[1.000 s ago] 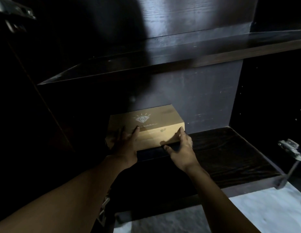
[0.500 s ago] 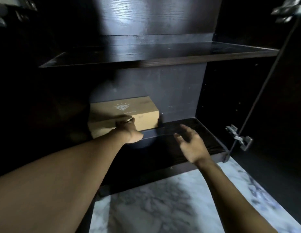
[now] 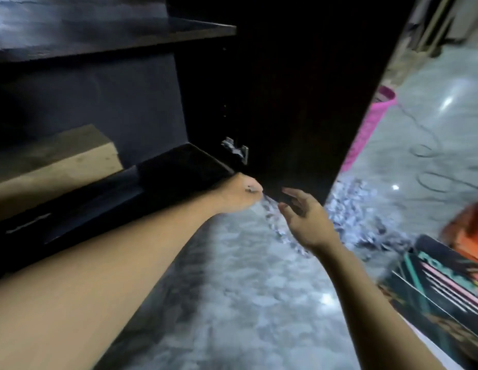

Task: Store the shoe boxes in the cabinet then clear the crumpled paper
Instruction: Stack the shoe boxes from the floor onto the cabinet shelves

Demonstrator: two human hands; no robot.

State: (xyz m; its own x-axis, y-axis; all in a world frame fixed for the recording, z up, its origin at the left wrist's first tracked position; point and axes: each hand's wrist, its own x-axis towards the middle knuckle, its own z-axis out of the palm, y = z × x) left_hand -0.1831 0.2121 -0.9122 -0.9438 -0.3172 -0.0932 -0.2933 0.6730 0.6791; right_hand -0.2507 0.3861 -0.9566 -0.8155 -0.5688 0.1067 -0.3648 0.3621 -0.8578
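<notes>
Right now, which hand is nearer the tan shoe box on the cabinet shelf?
Left. The left hand is just off the shelf's front right corner, right of the tan shoe box; the right hand is further right, over the floor.

A tan shoe box [image 3: 56, 158] lies flat on the dark cabinet's [image 3: 163, 81] lower shelf, far left. A dark, colourfully striped shoe box [image 3: 443, 287] lies near right.

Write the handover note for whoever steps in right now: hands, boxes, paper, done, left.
Left hand: empty, loosely curled, near the cabinet's bottom edge.
Right hand: open, empty.
Tan shoe box: on the cabinet's lower shelf, at the left.
Dark printed box: on the floor, lower right, apparently a shoe box not yet stored.
Crumpled paper: on the floor by the cabinet door, uncleared.
</notes>
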